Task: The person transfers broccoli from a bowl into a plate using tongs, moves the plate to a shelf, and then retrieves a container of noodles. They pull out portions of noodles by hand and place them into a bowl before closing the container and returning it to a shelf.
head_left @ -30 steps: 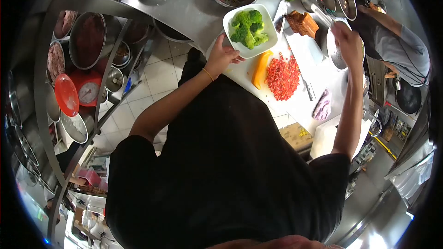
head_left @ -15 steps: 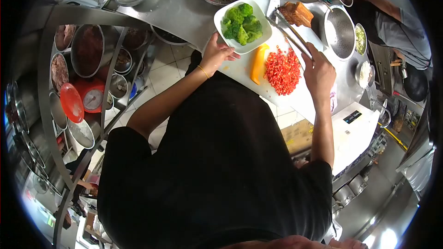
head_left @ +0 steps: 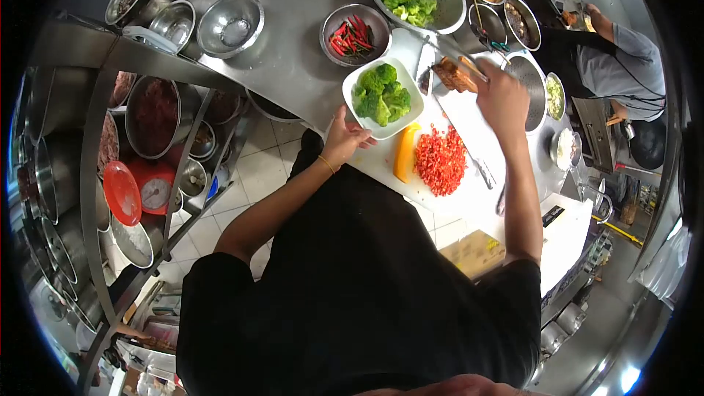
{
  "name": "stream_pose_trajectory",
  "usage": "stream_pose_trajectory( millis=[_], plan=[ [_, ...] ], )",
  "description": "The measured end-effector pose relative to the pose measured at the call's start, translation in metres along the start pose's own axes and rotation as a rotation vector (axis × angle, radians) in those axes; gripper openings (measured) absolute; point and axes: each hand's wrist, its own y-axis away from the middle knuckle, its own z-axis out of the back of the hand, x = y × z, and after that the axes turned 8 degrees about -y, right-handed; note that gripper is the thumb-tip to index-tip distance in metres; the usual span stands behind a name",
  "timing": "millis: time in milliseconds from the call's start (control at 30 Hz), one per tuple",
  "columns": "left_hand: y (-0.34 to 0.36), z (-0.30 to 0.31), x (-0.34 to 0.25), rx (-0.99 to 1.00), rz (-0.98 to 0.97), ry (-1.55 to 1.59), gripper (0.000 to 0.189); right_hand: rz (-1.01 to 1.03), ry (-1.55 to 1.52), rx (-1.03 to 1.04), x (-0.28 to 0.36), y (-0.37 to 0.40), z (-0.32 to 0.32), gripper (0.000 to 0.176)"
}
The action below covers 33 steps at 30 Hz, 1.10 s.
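Observation:
My left hand (head_left: 346, 139) grips the lower left corner of a square white bowl (head_left: 419, 106), thumb at its rim. Several broccoli florets (head_left: 381, 95) lie in it. In my right hand (head_left: 504, 99) are metal tongs (head_left: 456, 51), blurred, pointing up and left over a piece of brown meat (head_left: 453, 76). Their tips come close to the lower edge of a colander (head_left: 449, 23) that holds more broccoli (head_left: 408, 1). Below the bowl, a yellow pepper piece (head_left: 404, 155) lies beside chopped red chillies (head_left: 440, 161) on a white cutting board (head_left: 433, 204). A knife (head_left: 480, 165) lies right of the chillies.
A metal bowl of whole red chillies (head_left: 352, 35) stands behind the white bowl. Another metal bowl (head_left: 230, 26) sits farther left. An upright perforated colander (head_left: 529, 77) is past my right hand. At the far right, a person (head_left: 623, 66) works by a wok (head_left: 649, 148).
My right hand has lifted the tongs up and away from the chillies toward the broccoli colander, uncovering the knife. The view has shifted, showing more of the table's far side. My left hand still holds the bowl.

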Motion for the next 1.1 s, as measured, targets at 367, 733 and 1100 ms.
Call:
stream_pose_trajectory(
  millis=[367, 733, 1100],
  plan=[
    [-0.001, -0.002, 0.005, -0.034, -0.019, 0.046, 0.074, -0.007, 0.172, 0.095, -0.022, -0.113, -0.058, 0.017],
    [-0.002, 0.0, 0.001, 0.011, -0.044, 0.036, 0.066, -0.187, -0.477, 0.046, -0.036, 0.048, -0.005, 0.028],
    [0.002, -0.003, -0.013, 0.0, 0.036, 0.003, 0.062, -0.112, -0.18, 0.118, 0.003, 0.095, -0.07, 0.028]
  ],
)
